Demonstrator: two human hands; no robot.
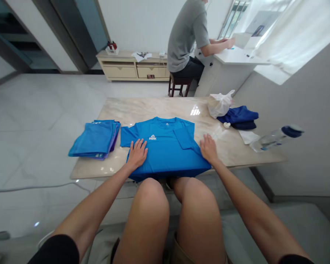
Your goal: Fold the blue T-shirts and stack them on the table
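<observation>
A blue T-shirt [165,154] with a white chest logo is spread face up on the marble-topped table, its collar pointing away from me and its lower part hanging over the near edge. The sleeve on the right is folded inward across the front, while the left one sticks out flat. My left hand [138,153] rests on the shirt near the left sleeve, fingers extended. Beside the shirt's right edge, my right hand [208,148] lies with fingers stretched out, holding nothing. Whether its edge touches the cloth is hard to tell.
Folded shirts [95,139] are stacked on the table's [121,106] left end. To the right are a white plastic bag [220,103], dark blue folded clothes [240,115] and a clear water bottle [275,139]. Beyond, a person [185,36] sits on a stool at a white desk.
</observation>
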